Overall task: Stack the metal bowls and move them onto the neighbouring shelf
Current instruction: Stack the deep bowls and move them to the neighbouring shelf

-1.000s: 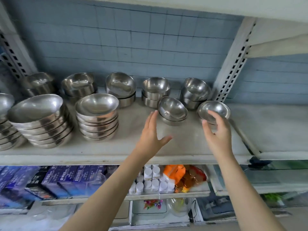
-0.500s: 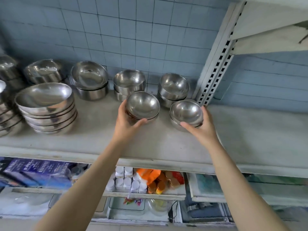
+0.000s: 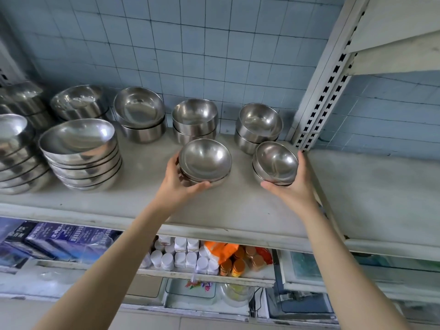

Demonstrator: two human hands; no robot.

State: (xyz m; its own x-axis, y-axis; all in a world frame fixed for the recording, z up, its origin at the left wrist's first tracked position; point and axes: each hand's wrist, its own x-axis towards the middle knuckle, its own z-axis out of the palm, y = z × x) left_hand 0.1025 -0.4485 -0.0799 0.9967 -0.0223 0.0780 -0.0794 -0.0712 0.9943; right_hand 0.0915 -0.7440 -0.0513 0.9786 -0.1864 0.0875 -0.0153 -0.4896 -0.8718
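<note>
Far left on the shelf (image 3: 238,210): tall stack of wide bowls (image 3: 81,156). Behind, along the tiled wall (image 3: 190,44), more bowl pairs. Left hand (image 3: 177,184) curled around left small bowl stack (image 3: 205,161), thumb at front, fingers behind. Right hand (image 3: 294,184) wrapped around right small bowl stack (image 3: 275,163), near the slotted post (image 3: 326,75). Further right, neighbouring shelf (image 3: 381,191).

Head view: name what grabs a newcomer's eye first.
Two bare hands, each cupping a small stack of metal bowls at the front of the shelf: left hand and right hand. Taller bowl stacks crowd the left, against a blue tiled wall.
</note>
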